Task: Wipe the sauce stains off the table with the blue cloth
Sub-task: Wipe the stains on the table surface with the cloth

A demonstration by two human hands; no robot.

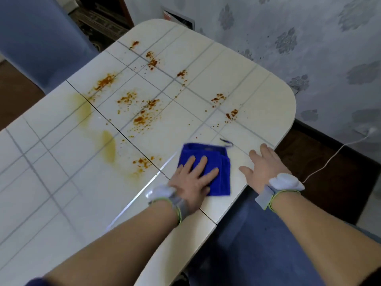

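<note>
A folded blue cloth (212, 159) lies flat near the table's right front edge. My left hand (192, 180) presses down on its near left part with fingers spread. My right hand (266, 164) rests flat and open on the bare white tabletop (61, 193) just right of the cloth, holding nothing. Orange-red sauce stains (142, 118) are scattered across the middle and far part of the table, with more orange-red spots (142, 162) close to the cloth's left. Yellowish smears (109, 147) lie further left.
A blue chair back (39, 38) stands at the far left corner. A wallpapered wall (309, 38) runs along the right. A white cable (329, 159) trails over the dark floor past the table's right edge. Blue fabric (268, 244) shows below the table's front edge.
</note>
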